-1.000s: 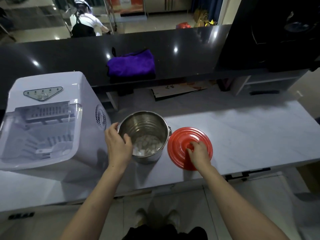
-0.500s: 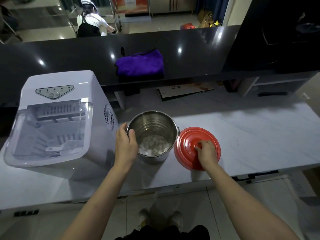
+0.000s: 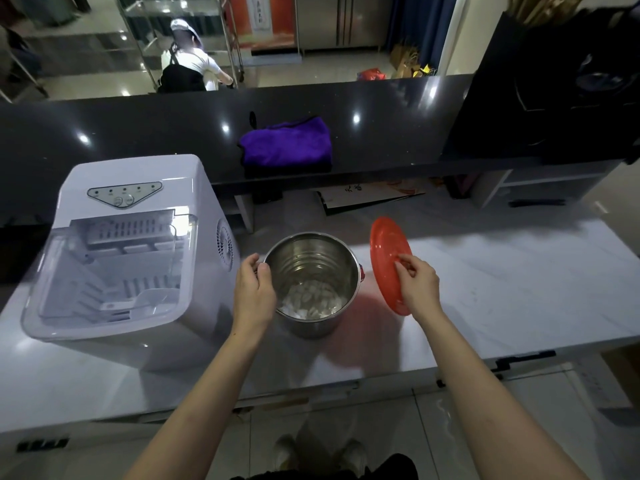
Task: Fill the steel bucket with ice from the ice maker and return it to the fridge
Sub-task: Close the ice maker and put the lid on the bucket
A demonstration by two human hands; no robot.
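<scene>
Bucket: the steel bucket (image 3: 313, 284) stood on the counter (image 3: 502, 289) just beside the ice maker (image 3: 128, 258), open-topped
Ice: cubes (image 3: 310, 303) covered only the bottom, so filling looked partly done at best
Left hand: the left hand (image 3: 254, 294) gripped the bucket's near-left rim, fingers curled on it
Right hand: the right hand (image 3: 417, 287) pinched the red lid (image 3: 389, 258), tilted on edge beside the bucket
Left to do: lidding, if no more ice was needed, then carrying it to the fridge, which was not in view
</scene>
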